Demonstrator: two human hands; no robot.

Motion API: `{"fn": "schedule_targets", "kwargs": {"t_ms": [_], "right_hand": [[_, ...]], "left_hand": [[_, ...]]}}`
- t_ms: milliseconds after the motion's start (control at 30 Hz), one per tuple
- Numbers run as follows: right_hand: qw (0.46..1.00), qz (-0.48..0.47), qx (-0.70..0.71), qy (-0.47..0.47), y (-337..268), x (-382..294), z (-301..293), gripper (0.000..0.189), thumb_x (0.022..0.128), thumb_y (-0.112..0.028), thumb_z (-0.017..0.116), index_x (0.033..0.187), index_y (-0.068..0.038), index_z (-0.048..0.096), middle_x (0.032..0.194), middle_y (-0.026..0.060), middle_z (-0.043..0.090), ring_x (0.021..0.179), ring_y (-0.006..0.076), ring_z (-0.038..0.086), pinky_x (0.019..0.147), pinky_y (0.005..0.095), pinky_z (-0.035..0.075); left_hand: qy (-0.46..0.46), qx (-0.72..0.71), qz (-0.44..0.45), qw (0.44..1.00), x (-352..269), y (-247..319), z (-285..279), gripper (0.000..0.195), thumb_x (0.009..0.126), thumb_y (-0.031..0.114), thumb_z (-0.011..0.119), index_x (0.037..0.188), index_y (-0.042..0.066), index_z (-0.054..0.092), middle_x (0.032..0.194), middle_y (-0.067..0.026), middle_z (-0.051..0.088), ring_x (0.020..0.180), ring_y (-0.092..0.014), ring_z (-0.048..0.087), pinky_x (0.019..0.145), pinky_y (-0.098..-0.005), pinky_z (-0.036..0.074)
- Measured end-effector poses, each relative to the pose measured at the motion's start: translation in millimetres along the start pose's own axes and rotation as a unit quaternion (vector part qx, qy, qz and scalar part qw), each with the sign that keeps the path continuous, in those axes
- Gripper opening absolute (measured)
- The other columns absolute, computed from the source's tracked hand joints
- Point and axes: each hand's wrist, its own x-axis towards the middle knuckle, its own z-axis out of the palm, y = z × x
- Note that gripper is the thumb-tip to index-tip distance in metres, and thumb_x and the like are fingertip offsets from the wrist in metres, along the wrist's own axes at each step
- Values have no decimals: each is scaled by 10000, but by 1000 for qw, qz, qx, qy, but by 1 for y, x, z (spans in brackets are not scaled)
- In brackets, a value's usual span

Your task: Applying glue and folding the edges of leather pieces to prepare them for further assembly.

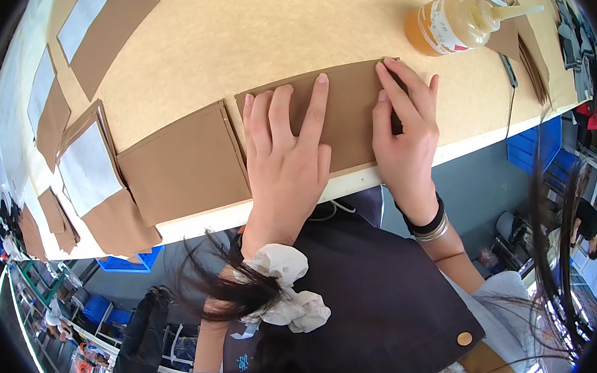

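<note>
A brown sheet panel (pixel 348 117), perhaps leather or a similar material, lies along the front edge of the worktable. My left hand (pixel 289 134) rests flat on it with fingers spread, the index fingertip near the panel's far edge. At the panel's right end is my right hand (pixel 407 101), its index and middle fingertips by the far corner and its thumb bent over the surface. Whether it pinches the edge there cannot be made out, as the fingers cover it. Just left of this panel lies a stack of similar brown panels (pixel 183 164).
A squeeze bottle (pixel 446 25) of amber liquid, probably glue, lies past my right hand. Beyond it are a cutter knife (pixel 509 71) and stacked brown strips (pixel 533 70). Brown pieces with white backing (pixel 89 163) spread over the left of the tan tabletop (pixel 187 48). A blue crate (pixel 534 141) stands below.
</note>
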Motion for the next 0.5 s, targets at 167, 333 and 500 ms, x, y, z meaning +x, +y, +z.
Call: {"fn": "schedule_targets", "kwargs": {"t_ms": [167, 333, 500], "right_hand": [[1000, -11, -5, 11, 1, -2, 2, 364, 885, 40, 620, 1234, -21, 702, 1290, 113, 639, 1249, 328, 601, 1161, 581, 361], [1000, -17, -7, 10, -1, 1, 3, 361, 894, 40, 611, 1247, 4, 680, 1283, 124, 649, 1255, 340, 604, 1161, 572, 362], [999, -21, 32, 11, 4, -6, -6, 413, 901, 17, 615, 1309, -21, 662, 1413, 157, 608, 1384, 345, 528, 1186, 575, 312]], "left_hand": [[26, -4, 10, 1000, -1, -4, 5, 714, 826, 81, 602, 1524, 179, 485, 1385, -192, 436, 1326, -429, 398, 1186, -555, 326], [18, 16, 4, 1000, 0, -2, -4, 712, 834, 36, 578, 1526, 178, 487, 1388, -193, 424, 1336, -431, 385, 1184, -546, 333], [50, -78, 11, 996, 0, -6, 7, 680, 864, 25, 545, 1533, 30, 422, 1423, -217, 429, 1367, -431, 407, 1197, -563, 313]]}}
